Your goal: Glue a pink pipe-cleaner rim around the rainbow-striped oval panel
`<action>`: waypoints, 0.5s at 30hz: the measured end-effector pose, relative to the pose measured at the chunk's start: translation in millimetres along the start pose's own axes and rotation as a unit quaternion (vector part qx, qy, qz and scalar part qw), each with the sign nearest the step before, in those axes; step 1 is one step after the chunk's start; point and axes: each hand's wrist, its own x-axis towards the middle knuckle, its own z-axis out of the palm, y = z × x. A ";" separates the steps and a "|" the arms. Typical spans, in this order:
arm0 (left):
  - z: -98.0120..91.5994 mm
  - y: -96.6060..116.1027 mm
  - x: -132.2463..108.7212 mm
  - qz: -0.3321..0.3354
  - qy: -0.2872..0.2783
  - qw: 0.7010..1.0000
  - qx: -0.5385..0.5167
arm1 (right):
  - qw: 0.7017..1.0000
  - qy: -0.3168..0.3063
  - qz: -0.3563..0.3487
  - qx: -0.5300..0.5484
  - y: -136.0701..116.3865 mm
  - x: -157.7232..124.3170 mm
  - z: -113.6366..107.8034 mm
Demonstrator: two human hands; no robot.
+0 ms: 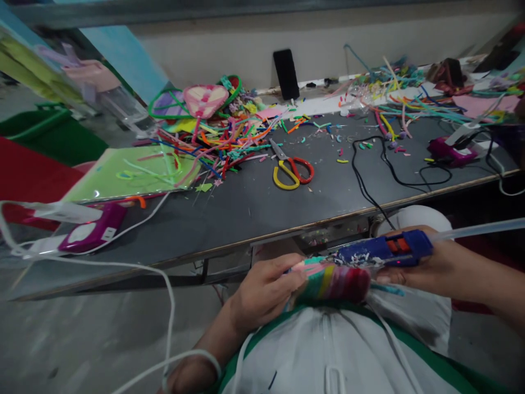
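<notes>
My left hand is closed on a small craft piece made of pink, green, yellow and red fuzzy strips, held low in front of my chest. My right hand grips a blue glue gun with a clear glue stick poking out behind. The gun's nozzle points left and rests at the top edge of the craft piece. Both hands are below the front edge of the dark table.
Red and yellow scissors lie mid-table beside a heap of coloured pipe cleaners and a pink heart shape. A black cable, a purple glue gun, a green sheet and a black phone are also there.
</notes>
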 end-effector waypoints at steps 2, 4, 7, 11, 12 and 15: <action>-0.2 -0.3 0.3 0.004 -0.001 1.000 -0.010 | 1.000 -0.001 -0.019 -0.012 1.5 -1.4 -2.5; -0.3 -0.6 -0.2 0.003 -0.003 1.000 -0.016 | 1.000 -0.004 -0.028 -0.007 3.3 -2.8 -5.0; -0.3 -1.7 -2.9 -0.004 -0.007 1.000 -0.023 | 0.999 -0.016 -0.029 0.027 7.5 -5.3 -7.9; 0.5 -4.2 -8.2 -0.001 -0.010 0.999 -0.041 | 0.999 -0.010 -0.013 0.044 13.4 -10.3 -9.9; 0.7 -4.7 -8.8 0.002 -0.011 0.999 -0.041 | 0.999 0.002 -0.009 0.043 14.3 -11.4 -10.2; 0.5 -4.8 -7.1 0.006 -0.009 1.000 -0.029 | 0.999 0.042 -0.009 0.030 13.3 -12.5 -9.7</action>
